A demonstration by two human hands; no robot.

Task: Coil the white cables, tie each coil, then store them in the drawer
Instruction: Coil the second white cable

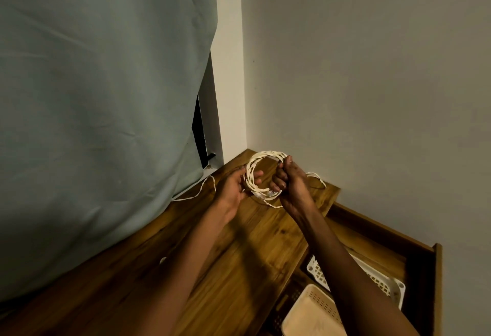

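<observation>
Holding the white twisted-cable coil [261,173] above the wooden desk [239,250], left hand [233,189] and right hand [288,181] both in a closed grip pinching its loops. Best to keep loops stacked tight while tying; open wooden drawer [414,256] waits just right.

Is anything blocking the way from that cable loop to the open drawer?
Nothing visible does. Both hands hold the coil above the wooden top; the drawer is open, with baskets inside.
</observation>
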